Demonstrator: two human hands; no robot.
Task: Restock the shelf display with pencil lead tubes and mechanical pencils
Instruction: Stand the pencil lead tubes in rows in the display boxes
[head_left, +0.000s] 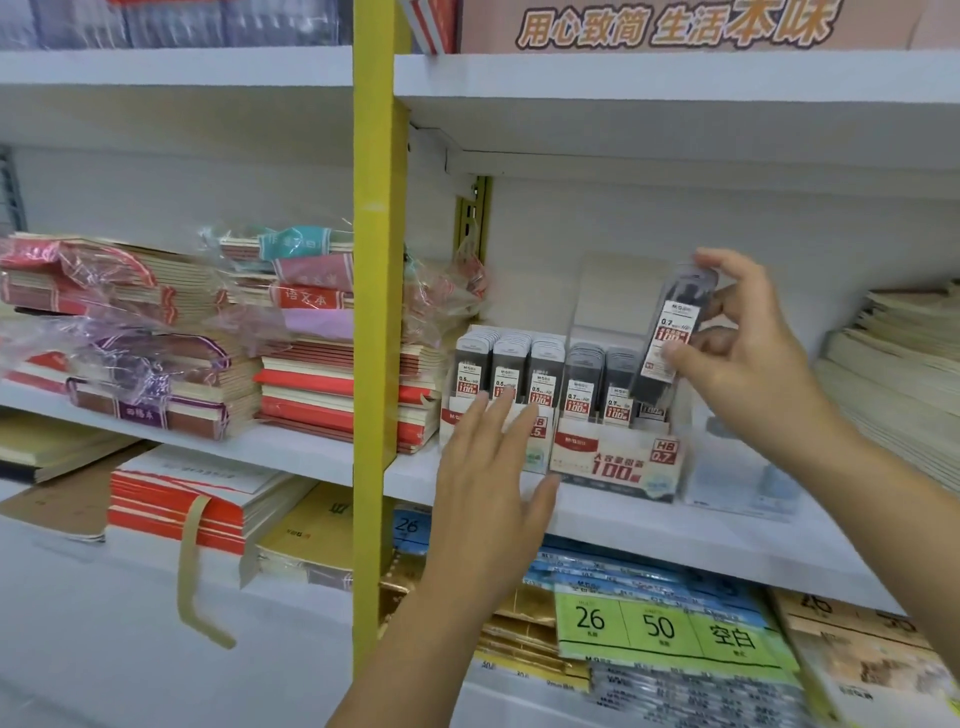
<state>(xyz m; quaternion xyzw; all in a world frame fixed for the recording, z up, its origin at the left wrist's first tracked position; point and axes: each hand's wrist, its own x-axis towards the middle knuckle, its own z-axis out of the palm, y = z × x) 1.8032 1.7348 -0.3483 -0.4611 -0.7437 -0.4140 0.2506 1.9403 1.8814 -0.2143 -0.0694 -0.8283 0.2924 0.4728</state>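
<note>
My right hand (748, 353) holds a stack of dark pencil lead tubes (672, 332) labelled 0.7, tilted above the right slot of the 0.7 display box (618, 462). That box holds two rows of tubes (597, 384) in its left and middle slots. Beside it on the left stands the 0.5 display box (537, 447) with three full rows of tubes (506, 364). My left hand (493, 467) is flat with fingers spread, in front of the 0.5 box, holding nothing. No mechanical pencils are visible.
Both boxes stand on a white shelf (649, 525). Wrapped notebook stacks (166, 338) fill the shelf to the left of a yellow upright post (376, 312). Paper stacks (904, 364) lie at the right. Packs of paper pads (665, 629) lie on the shelf below.
</note>
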